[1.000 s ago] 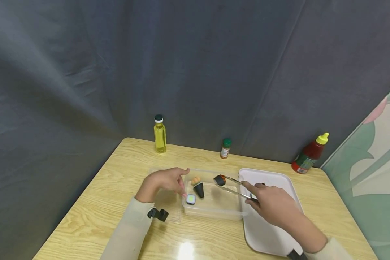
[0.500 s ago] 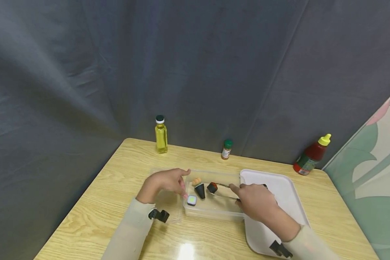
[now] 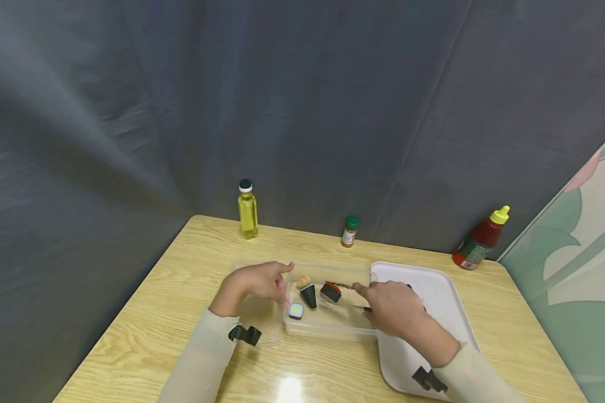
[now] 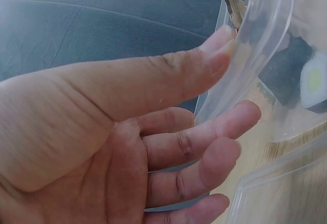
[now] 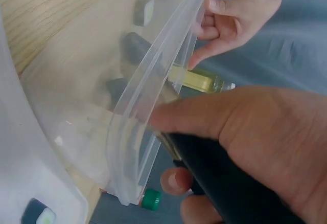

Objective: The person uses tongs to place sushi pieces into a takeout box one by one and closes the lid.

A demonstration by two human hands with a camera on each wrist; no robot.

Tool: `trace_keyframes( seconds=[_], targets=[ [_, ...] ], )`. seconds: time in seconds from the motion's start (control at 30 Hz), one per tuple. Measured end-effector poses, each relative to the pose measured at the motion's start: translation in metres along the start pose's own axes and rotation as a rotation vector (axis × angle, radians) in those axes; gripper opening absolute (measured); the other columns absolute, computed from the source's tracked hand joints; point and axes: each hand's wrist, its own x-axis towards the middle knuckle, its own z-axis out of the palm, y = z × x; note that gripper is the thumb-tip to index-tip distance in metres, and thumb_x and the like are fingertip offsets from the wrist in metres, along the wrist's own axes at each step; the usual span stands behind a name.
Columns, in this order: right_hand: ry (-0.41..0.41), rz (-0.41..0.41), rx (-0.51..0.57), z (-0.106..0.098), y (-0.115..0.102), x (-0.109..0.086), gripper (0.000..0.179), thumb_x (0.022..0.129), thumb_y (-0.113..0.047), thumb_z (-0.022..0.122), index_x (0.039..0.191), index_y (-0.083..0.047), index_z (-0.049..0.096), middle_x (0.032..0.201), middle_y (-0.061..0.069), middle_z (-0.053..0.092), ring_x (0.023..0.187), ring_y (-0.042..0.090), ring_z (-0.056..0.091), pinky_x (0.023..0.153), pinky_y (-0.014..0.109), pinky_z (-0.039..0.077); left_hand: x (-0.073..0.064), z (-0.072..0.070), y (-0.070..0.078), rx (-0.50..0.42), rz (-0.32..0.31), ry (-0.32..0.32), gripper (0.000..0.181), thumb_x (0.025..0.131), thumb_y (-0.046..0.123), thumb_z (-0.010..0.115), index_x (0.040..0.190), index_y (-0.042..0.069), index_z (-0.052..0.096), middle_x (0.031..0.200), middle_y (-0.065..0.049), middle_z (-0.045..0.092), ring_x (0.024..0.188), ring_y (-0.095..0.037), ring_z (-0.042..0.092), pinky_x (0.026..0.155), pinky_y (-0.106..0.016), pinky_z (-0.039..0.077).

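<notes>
My left hand [image 3: 259, 282] rests at the left end of a clear plastic box [image 3: 333, 331], thumb and fingertips spread along its rim. In my right hand [image 3: 395, 308] is a pair of metal tongs [image 3: 344, 286] with black handles [image 5: 214, 168]. Its arms reach into the box on either side of a black-wrapped sushi piece with red topping [image 3: 330, 293], which appears to sit on the box floor. Left of that lie a cone-shaped hand roll [image 3: 308, 295] with an orange top and a small white sushi roll [image 3: 296, 310] with a yellow-green centre.
Beneath my right arm is a white tray [image 3: 398, 369], bearing a sushi roll [image 5: 38, 214]. A clear lid [image 3: 269, 336] lies left of the box. Along the back stand an oil bottle [image 3: 249, 215], a green-capped spice jar [image 3: 349, 232] and a red sauce bottle [image 3: 479, 243].
My right hand has moved left with the tongs, carrying the red-topped sushi piece from the box's middle to beside the hand roll and lowering it. The left hand has stayed put.
</notes>
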Motion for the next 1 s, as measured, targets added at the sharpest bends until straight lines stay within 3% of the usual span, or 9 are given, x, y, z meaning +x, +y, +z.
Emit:
trace_keyframes(
  seconds=[0.27, 0.5, 0.67, 0.77, 0.9, 1.0],
  targets=[
    [-0.08, 0.003, 0.078, 0.001, 0.008, 0.001, 0.059, 0.088, -0.037, 0.086, 0.143, -0.027, 0.067, 0.103, 0.001, 0.078, 0.064, 0.013, 0.056, 0.055, 0.037, 0.051, 0.0, 0.001, -0.003, -0.001, 0.016, -0.002, 0.103, 0.083, 0.005, 0.089, 0.166, 0.002, 0.028, 0.072, -0.001, 0.064, 0.062, -0.01, 0.048, 0.058, -0.025, 0.036],
    [-0.106, -0.03, 0.166, -0.01, 0.014, -0.007, 0.055, 0.088, -0.033, 0.087, 0.14, -0.026, 0.071, 0.097, -0.002, 0.079, 0.064, 0.007, 0.055, 0.06, 0.032, 0.05, -0.002, 0.0, -0.002, -0.012, 0.005, -0.001, 0.104, 0.084, 0.006, 0.088, 0.167, 0.005, 0.027, 0.072, 0.0, 0.063, 0.063, -0.01, 0.049, 0.059, -0.025, 0.038],
    [-0.132, -0.076, 0.237, -0.014, 0.019, -0.013, 0.053, 0.089, -0.035, 0.085, 0.139, -0.026, 0.071, 0.108, -0.002, 0.081, 0.077, 0.013, 0.069, 0.074, 0.042, 0.058, -0.001, 0.0, -0.003, -0.018, 0.004, 0.005, 0.104, 0.084, 0.006, 0.089, 0.168, 0.005, 0.028, 0.072, 0.0, 0.063, 0.062, -0.011, 0.051, 0.059, -0.025, 0.038],
    [-0.134, -0.09, 0.268, -0.013, 0.024, -0.015, 0.056, 0.09, -0.042, 0.084, 0.142, -0.026, 0.07, 0.113, -0.005, 0.081, 0.084, 0.01, 0.071, 0.077, 0.041, 0.058, -0.001, 0.0, -0.003, -0.02, 0.001, 0.003, 0.104, 0.084, 0.007, 0.089, 0.168, 0.006, 0.027, 0.072, -0.001, 0.064, 0.062, -0.012, 0.051, 0.059, -0.025, 0.038],
    [-0.115, -0.102, 0.371, -0.006, 0.037, -0.018, 0.068, 0.091, -0.055, 0.078, 0.149, -0.022, 0.062, 0.088, -0.014, 0.069, 0.07, 0.0, 0.054, 0.066, 0.027, 0.046, -0.001, 0.0, -0.002, -0.019, 0.008, -0.005, 0.105, 0.084, 0.007, 0.089, 0.168, 0.006, 0.026, 0.072, -0.001, 0.064, 0.061, -0.012, 0.051, 0.058, -0.024, 0.038],
    [-0.078, -0.13, 0.541, 0.003, 0.05, -0.021, 0.078, 0.09, -0.06, 0.077, 0.152, -0.017, 0.056, 0.077, -0.013, 0.054, 0.064, 0.0, 0.043, 0.06, 0.023, 0.039, -0.002, -0.001, -0.002, -0.019, 0.012, -0.012, 0.104, 0.085, 0.007, 0.088, 0.168, 0.005, 0.025, 0.07, 0.0, 0.062, 0.061, -0.011, 0.05, 0.058, -0.023, 0.038]
  ],
)
